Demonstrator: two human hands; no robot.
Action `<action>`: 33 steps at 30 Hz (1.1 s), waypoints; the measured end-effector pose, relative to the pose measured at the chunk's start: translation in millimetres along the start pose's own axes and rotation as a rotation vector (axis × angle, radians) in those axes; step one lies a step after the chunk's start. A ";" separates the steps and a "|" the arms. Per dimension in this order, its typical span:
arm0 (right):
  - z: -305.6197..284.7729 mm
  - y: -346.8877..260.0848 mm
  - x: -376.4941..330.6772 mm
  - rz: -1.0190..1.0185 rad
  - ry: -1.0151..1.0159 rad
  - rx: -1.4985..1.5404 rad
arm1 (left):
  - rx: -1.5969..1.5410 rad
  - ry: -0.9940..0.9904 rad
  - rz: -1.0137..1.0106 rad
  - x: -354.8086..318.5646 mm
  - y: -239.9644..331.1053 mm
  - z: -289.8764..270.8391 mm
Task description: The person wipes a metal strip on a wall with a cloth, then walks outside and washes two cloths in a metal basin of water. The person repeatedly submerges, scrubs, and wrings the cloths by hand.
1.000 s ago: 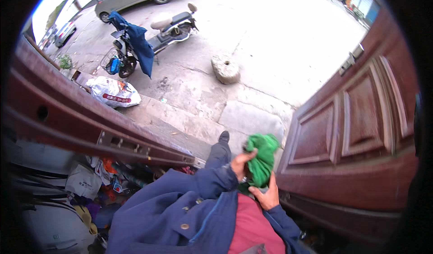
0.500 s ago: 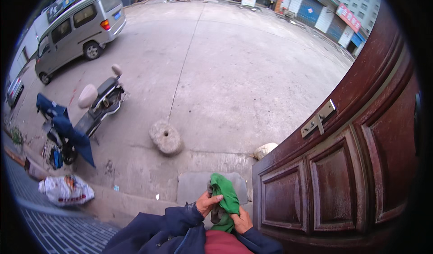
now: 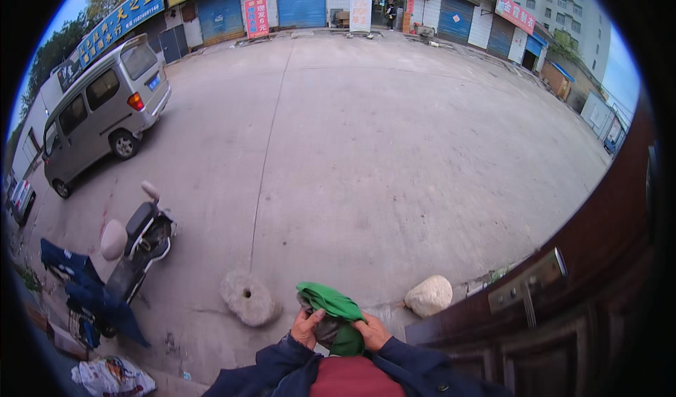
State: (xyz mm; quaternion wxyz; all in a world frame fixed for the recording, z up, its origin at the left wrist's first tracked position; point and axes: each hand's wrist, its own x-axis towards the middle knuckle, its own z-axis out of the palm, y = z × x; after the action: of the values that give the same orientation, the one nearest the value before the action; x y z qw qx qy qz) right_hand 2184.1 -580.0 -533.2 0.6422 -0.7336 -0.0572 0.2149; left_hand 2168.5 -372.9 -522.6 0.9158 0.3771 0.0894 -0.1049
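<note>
Between my two hands, in front of my body, is a bunched green cloth (image 3: pixel 329 301) with a dark grey-brown part (image 3: pixel 327 331) showing underneath. My left hand (image 3: pixel 305 329) pinches its left side, thumb on top. My right hand (image 3: pixel 373 331) grips its right edge, fingers closed and partly hidden by the folds. The cloth's green lower end hangs down between my wrists. Whether the dark part is the same piece or a second cloth I cannot tell.
Close on the right stands a brown panelled door (image 3: pixel 556 319) with a metal handle (image 3: pixel 528 288). A round stone with a hole (image 3: pixel 250 300) and a pale boulder (image 3: pixel 429 296) lie ahead. Leftward are an electric scooter (image 3: pixel 134 256), a white sack (image 3: pixel 113 378) and a van (image 3: pixel 105 108).
My view has tilted up and turned right, showing more of the street. Both hands have raised the green cloth outward and still hold it.
</note>
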 end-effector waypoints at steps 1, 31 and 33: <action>-16.9 -6.1 26.9 -0.047 -0.019 0.023 | -0.022 -0.018 0.038 27.8 1.9 6.9; -519.2 -96.2 811.4 0.089 0.918 1.241 | 0.284 -0.152 -0.206 1031.4 141.1 173.7; -569.3 -115.0 872.9 0.020 0.804 1.298 | 0.393 -0.107 -0.171 1093.1 149.0 187.8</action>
State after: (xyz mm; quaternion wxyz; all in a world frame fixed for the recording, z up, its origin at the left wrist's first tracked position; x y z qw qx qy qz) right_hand 3214.1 -769.0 -585.9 0.9140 -0.2313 0.3254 -0.0723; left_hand 3274.7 -539.1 -556.5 0.8158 0.5335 0.0501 -0.2176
